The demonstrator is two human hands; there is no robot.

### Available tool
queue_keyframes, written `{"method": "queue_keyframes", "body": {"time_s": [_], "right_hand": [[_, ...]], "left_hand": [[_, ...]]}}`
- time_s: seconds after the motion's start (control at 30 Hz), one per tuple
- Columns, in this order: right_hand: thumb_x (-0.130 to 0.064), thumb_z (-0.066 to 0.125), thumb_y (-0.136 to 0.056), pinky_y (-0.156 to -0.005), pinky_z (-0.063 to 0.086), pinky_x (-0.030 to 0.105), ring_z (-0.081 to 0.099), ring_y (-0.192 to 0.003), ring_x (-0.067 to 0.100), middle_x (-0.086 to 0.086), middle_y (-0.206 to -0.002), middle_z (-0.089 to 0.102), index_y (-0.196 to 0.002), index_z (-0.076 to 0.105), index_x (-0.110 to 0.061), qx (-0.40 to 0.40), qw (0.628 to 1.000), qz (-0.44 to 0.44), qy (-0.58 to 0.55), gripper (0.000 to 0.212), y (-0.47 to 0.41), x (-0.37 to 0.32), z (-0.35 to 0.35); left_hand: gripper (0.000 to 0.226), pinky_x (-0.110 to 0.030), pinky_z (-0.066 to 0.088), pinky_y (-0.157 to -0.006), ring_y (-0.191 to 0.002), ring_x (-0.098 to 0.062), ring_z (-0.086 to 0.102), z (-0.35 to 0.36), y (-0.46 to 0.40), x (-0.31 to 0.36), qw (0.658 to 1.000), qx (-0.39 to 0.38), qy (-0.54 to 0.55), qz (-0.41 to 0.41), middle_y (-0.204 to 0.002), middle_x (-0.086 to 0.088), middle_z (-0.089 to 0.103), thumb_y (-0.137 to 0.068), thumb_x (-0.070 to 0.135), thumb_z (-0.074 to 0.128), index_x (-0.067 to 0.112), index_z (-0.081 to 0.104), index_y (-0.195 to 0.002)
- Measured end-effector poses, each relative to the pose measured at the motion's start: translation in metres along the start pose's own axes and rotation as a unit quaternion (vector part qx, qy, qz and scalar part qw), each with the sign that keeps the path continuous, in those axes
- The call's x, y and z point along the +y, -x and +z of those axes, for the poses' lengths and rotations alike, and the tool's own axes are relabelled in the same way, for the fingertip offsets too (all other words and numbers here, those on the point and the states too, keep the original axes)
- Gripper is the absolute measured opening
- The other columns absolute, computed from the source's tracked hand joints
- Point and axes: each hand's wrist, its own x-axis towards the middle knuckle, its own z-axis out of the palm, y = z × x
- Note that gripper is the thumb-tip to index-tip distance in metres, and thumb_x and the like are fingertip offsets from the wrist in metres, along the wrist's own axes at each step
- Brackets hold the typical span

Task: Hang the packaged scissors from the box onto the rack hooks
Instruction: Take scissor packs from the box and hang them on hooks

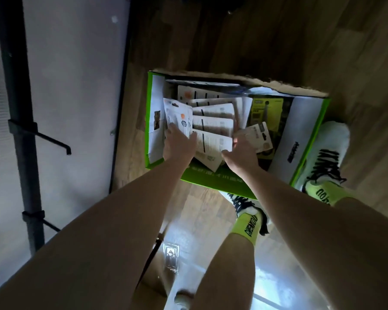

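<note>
A green cardboard box (213,183) stands open on the wooden floor, holding several white carded scissor packages (213,125) fanned in a stack. Both my arms reach down into it. My left hand (179,146) holds a white package with an orange dot (177,117) at the stack's left side, its thumb beside the nearest card. My right hand (242,151) grips the edge of the nearest white card (213,142), with another small package (261,136) just beyond its fingers. The rack's black pole (20,130) stands at the left with a bare hook (54,142).
A second hook (51,225) sticks out lower on the pole, in front of a white panel (76,86). My feet in white shoes and yellow-green socks (323,166) stand right beside the box. A yellow-black package (267,113) lies at the box's right side.
</note>
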Motion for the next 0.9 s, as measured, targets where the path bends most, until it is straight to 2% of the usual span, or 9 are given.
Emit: {"method": "queue_keyframes", "body": {"time_s": [0.1,0.27,0.33,0.43,0.53,0.63,0.77,0.83,0.9], "right_hand": [[-0.030,0.066,-0.088,-0.066,0.048,0.027,0.063,-0.096,0.021,0.004,-0.120,0.064,-0.131,0.052,-0.013,-0.015,1.000,0.004,-0.021,0.048,-0.013,0.002,0.017],[-0.026,0.061,-0.095,-0.081,0.053,0.039,0.064,-0.096,0.029,0.014,-0.112,0.066,-0.119,0.061,-0.004,-0.042,0.999,-0.023,-0.003,0.033,-0.011,0.007,0.019],[-0.025,0.061,-0.095,-0.079,0.055,0.038,0.064,-0.090,0.025,0.012,-0.111,0.066,-0.125,0.059,-0.007,-0.047,0.998,-0.033,-0.024,0.034,-0.004,0.011,0.016],[-0.025,0.057,-0.097,-0.063,0.046,0.028,0.057,-0.075,0.015,0.006,-0.104,0.064,-0.126,0.057,-0.013,-0.041,0.998,-0.044,-0.005,0.031,0.006,0.016,0.011],[-0.026,0.055,-0.098,-0.072,0.039,0.026,0.058,-0.088,0.021,0.010,-0.110,0.065,-0.118,0.057,-0.009,-0.035,0.998,-0.028,0.040,0.027,0.017,0.024,-0.001],[-0.027,0.053,-0.098,-0.077,0.037,0.025,0.061,-0.102,0.027,0.009,-0.111,0.065,-0.114,0.059,-0.007,-0.044,0.997,-0.011,0.060,0.026,0.036,0.031,-0.017],[-0.029,0.049,-0.099,-0.084,0.042,0.029,0.060,-0.109,0.026,0.008,-0.116,0.064,-0.122,0.058,-0.008,-0.055,0.995,0.007,0.084,0.032,0.069,0.026,-0.044],[-0.028,0.048,-0.101,-0.087,0.043,0.033,0.059,-0.109,0.028,0.008,-0.111,0.061,-0.126,0.055,-0.006,-0.052,0.994,0.003,0.092,0.034,0.086,0.018,-0.058],[-0.025,0.047,-0.102,-0.081,0.041,0.033,0.057,-0.103,0.028,0.010,-0.104,0.055,-0.126,0.052,-0.002,-0.056,0.995,-0.003,0.087,0.033,0.104,0.008,-0.075]], "left_hand": [[0.093,-0.045,0.043,-0.104,-0.136,-0.034,0.038,0.005,-0.024,-0.004,0.999,0.038,0.025,-0.004,-0.152,-0.017,0.030,-0.085,0.050,0.066,0.002,0.017,-0.148],[0.099,-0.041,0.038,-0.107,-0.140,-0.033,0.033,0.004,-0.046,-0.008,0.999,0.035,0.024,-0.011,-0.157,-0.015,0.023,-0.084,0.050,0.068,0.003,0.013,-0.152],[0.092,-0.039,0.034,-0.110,-0.141,-0.032,0.030,0.005,-0.047,-0.007,0.999,0.035,0.034,0.011,-0.157,-0.017,0.022,-0.087,0.043,0.067,0.004,0.015,-0.152],[0.062,-0.037,0.038,-0.105,-0.131,-0.031,0.043,0.008,-0.040,-0.005,0.998,0.037,0.021,0.035,-0.144,-0.016,0.043,-0.093,0.033,0.060,0.005,0.037,-0.143],[0.038,-0.032,0.042,-0.088,-0.116,-0.028,0.054,0.004,-0.017,0.002,0.995,0.044,0.076,0.036,-0.124,-0.011,0.059,-0.092,0.015,0.057,0.008,0.049,-0.129],[0.032,-0.027,0.040,-0.075,-0.101,-0.025,0.058,-0.006,0.012,0.006,0.989,0.061,0.136,0.015,-0.105,-0.006,0.060,-0.088,0.006,0.054,0.011,0.052,-0.119],[0.024,-0.032,0.052,-0.078,-0.093,-0.023,0.060,-0.025,0.046,0.000,0.972,0.088,0.216,-0.001,-0.087,0.011,0.051,-0.089,0.006,0.055,0.013,0.058,-0.112],[0.029,-0.024,0.047,-0.079,-0.092,-0.025,0.059,-0.038,0.067,-0.001,0.965,0.095,0.245,-0.012,-0.089,0.009,0.059,-0.090,0.007,0.055,0.011,0.060,-0.119],[0.035,-0.035,0.052,-0.089,-0.102,-0.030,0.062,-0.050,0.087,-0.001,0.955,0.078,0.284,-0.024,-0.107,-0.004,0.068,-0.090,0.012,0.058,0.013,0.059,-0.126]]}}
